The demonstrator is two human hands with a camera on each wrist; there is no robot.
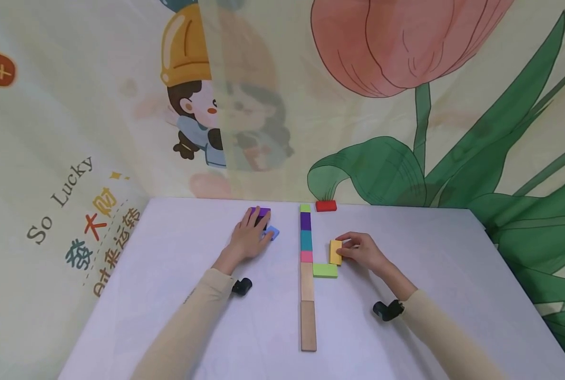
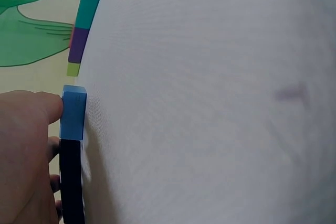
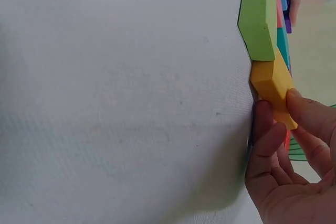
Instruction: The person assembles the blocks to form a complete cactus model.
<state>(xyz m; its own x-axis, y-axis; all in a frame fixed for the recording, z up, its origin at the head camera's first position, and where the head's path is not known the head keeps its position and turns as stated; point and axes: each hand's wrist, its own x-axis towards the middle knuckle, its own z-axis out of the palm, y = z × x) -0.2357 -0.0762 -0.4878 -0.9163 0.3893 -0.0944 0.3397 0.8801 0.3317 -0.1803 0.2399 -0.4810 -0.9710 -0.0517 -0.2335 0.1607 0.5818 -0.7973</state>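
My right hand (image 1: pixel 365 251) pinches a yellow block (image 1: pixel 334 252) between thumb and fingers. One end of that block meets a light green block (image 3: pixel 258 19) in the right wrist view. The green block (image 1: pixel 325 271) lies crosswise against a long row of blocks. Left of the row, my left hand (image 1: pixel 249 237) rests over a small group of blocks with its fingers extended. A purple block (image 1: pixel 265 211) shows past the fingertips. The thumb touches a blue block (image 2: pixel 72 114), and a black block (image 2: pixel 71 179) lies end to end with it beside the fingers.
The row runs away from me: two plain wooden blocks (image 1: pixel 308 325), then a pink (image 1: pixel 307 257), a teal (image 1: pixel 306 240), a dark purple (image 1: pixel 305 221) and a lime one (image 1: pixel 305 208). A red block (image 1: pixel 326 206) lies at the white table's (image 1: pixel 168 221) far edge.
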